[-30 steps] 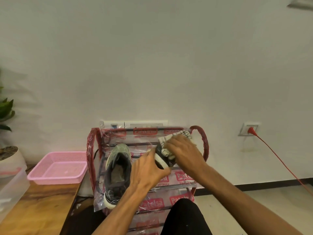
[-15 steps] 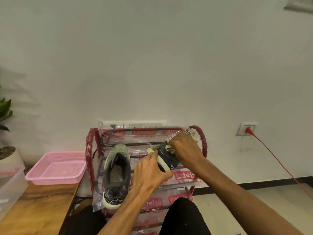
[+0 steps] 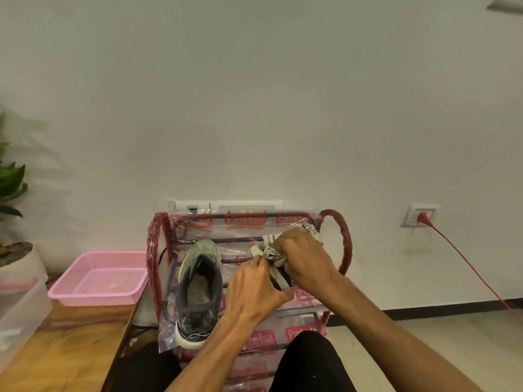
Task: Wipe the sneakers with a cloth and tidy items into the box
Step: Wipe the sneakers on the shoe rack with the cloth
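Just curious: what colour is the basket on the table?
The basket is pink, seen in the head view.

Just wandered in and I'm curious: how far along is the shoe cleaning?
Mid-job. Nothing is clearly finished. In hand: the left hand grips the held sneaker while the right hand presses the cloth on it. Left: the second sneaker lies on the rack, whether wiped I cannot tell; tidying into the clear box looks not yet started.

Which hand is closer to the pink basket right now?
Left. The left hand grips the held sneaker, to the right of the pink basket; the right hand, gripping the cloth, lies farther right.
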Demonstrator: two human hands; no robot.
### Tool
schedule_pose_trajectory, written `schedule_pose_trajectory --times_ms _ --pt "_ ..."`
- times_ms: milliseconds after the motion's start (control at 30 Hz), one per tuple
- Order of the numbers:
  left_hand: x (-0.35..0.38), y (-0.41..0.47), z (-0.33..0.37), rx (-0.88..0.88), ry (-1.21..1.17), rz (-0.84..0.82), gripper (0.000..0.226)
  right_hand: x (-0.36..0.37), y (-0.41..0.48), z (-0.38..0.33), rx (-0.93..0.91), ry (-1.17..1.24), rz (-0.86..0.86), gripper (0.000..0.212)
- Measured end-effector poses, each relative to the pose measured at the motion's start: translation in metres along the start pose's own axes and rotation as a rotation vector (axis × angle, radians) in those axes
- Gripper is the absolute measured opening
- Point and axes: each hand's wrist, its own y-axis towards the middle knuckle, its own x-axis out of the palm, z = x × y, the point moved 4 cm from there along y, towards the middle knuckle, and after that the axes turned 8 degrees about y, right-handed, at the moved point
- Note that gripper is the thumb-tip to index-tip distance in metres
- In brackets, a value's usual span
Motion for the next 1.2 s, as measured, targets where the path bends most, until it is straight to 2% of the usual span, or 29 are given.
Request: schedule_pose_trajectory --times_ms 200,333,500,700,867,1033,1200 --pt "-0.001 0.000 -0.005 -0.004 -0.065 -0.052 0.038 -0.013 -0.006 -0.004 0.054 0.050 0.002 0.022" --pt "-0.003 0.003 -0.005 -0.011 -0.084 -0.054 0.045 -0.015 -0.016 -0.006 -0.023 0.010 0.025 0.023" --pt "-0.007 0.005 -0.006 0.006 -0.072 -0.043 0.048 0.000 -0.026 0.006 -0.053 0.016 0.023 0.036" --pt "-0.002 -0.002 0.007 0.100 0.017 -0.055 0.045 0.003 0.012 0.008 0.037 -0.037 -0.101 0.013" --pt "-0.012 0.007 -0.009 -0.045 -0.082 -0.087 0.041 -0.001 0.016 -0.004 0.049 -0.070 -0.112 0.016" --pt "-0.013 0.007 -0.010 -0.066 -0.129 -0.100 0.043 -0.006 0.010 -0.005 0.029 -0.024 -0.041 0.019" --pt "-0.010 0.011 -0.014 -0.125 -0.187 -0.088 0.042 -0.017 -0.003 -0.011 -0.144 0.013 0.056 0.015"
